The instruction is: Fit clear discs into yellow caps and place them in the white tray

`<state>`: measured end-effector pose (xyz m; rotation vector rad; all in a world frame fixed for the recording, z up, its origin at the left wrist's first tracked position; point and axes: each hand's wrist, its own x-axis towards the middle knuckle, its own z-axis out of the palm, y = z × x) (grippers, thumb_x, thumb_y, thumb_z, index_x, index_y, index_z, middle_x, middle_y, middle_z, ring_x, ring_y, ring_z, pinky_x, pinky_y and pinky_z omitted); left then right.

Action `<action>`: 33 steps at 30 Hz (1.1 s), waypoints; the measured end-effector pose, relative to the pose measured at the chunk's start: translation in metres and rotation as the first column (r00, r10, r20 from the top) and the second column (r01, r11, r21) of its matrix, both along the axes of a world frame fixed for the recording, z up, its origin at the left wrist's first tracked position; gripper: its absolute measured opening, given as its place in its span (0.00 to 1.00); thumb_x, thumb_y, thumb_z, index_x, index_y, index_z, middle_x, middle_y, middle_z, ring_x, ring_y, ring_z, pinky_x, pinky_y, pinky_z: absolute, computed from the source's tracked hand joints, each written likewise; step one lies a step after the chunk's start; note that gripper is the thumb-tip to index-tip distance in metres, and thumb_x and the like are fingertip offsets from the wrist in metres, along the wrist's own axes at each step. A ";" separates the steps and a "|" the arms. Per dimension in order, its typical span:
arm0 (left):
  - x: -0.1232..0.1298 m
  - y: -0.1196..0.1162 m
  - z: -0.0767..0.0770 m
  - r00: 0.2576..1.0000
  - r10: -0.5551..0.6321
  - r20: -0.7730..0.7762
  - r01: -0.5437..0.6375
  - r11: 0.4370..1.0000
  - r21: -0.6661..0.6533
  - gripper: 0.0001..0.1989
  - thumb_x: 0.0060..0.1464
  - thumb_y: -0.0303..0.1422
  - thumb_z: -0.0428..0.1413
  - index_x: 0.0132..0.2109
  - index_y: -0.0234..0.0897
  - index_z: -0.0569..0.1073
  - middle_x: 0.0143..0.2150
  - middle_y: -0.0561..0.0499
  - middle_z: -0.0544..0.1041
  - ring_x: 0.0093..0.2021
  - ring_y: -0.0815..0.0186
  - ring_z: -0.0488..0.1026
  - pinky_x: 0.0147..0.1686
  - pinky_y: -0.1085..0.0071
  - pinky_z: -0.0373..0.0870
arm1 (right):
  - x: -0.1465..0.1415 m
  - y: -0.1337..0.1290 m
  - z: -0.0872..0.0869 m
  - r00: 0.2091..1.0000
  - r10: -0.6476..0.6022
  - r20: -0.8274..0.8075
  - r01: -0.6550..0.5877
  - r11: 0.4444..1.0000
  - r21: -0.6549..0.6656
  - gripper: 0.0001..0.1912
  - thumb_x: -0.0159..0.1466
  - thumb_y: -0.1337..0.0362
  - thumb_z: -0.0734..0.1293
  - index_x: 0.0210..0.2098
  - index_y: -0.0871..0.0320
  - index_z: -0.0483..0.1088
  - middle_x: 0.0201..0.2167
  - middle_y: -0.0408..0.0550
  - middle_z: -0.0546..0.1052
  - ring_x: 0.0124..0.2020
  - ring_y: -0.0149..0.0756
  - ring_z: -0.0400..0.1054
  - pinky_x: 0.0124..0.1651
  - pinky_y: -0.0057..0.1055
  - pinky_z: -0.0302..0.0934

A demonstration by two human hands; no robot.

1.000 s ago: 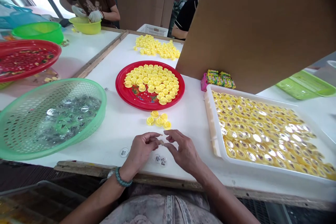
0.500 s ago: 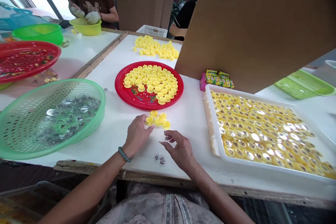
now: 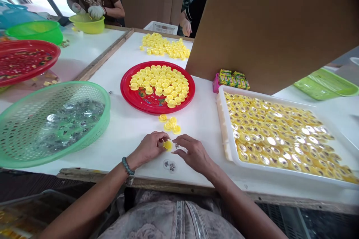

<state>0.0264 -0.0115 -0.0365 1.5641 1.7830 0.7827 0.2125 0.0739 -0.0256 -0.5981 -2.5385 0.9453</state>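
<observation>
- Head view, left hand: The left hand [image 3: 148, 146] pinches one yellow cup-shaped piece [image 3: 167, 145] between thumb and fingertips, just above the white table [image 3: 204, 104]. A bead bracelet [image 3: 127, 166] encircles the left wrist.
- Head view, right hand: The right hand [image 3: 196, 155] pinches a small clear disc [image 3: 177, 146] with a dark print between thumb and forefinger. The disc is near the yellow cup-shaped piece but apart from it.
- Head view, near edge: Two printed discs [image 3: 169, 165] lie together on the table, below the gap between the hands.
- Head view, centre: A small group of loose yellow pieces [image 3: 171, 124] lies beyond the hands, in front of a red plate [image 3: 126, 95]. The plate carries many similar pieces; a further yellow pile [image 3: 165, 46] lies behind it.
- Head view, left side: A mint-green perforated basket [image 3: 19, 119] contains many clear discs [image 3: 73, 123].
- Head view, right side: A white tray [image 3: 224, 134] holds rows of yellow pieces with shiny printed tops [image 3: 275, 138]. A brown board [image 3: 266, 26] stands behind it.
- Head view, background: A co-worker's gloved hand [image 3: 96, 12] is at a yellow bowl [image 3: 92, 27]. Another person's bare hand [image 3: 186, 28] shows beside the board.
</observation>
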 end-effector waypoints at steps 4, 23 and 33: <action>0.003 0.007 -0.010 0.982 0.012 0.189 -0.012 1.000 -0.006 0.19 0.43 0.25 0.54 0.46 0.41 0.70 0.34 0.54 0.76 0.32 0.67 0.71 0.33 0.72 0.66 | -0.012 0.009 -0.001 0.990 0.116 0.075 -0.124 0.987 0.104 0.11 0.59 0.72 0.67 0.41 0.57 0.71 0.37 0.49 0.74 0.40 0.36 0.69 0.43 0.30 0.63; 0.024 0.007 -0.006 0.679 0.377 0.630 -0.247 0.925 -0.287 0.11 0.41 0.33 0.60 0.35 0.33 0.73 0.31 0.49 0.77 0.33 0.66 0.73 0.37 0.69 0.70 | 0.005 -0.022 -0.027 0.982 0.076 0.175 -0.151 0.871 0.468 0.13 0.66 0.73 0.54 0.46 0.62 0.66 0.42 0.56 0.70 0.42 0.41 0.63 0.44 0.36 0.65; 0.023 0.012 0.003 0.608 0.523 0.598 -0.269 0.844 -0.465 0.18 0.32 0.33 0.65 0.34 0.33 0.73 0.30 0.49 0.79 0.34 0.63 0.76 0.37 0.71 0.73 | 0.001 -0.016 -0.030 0.994 -0.026 0.105 -0.019 0.915 0.402 0.08 0.65 0.68 0.60 0.36 0.59 0.71 0.41 0.50 0.73 0.39 0.34 0.67 0.44 0.30 0.64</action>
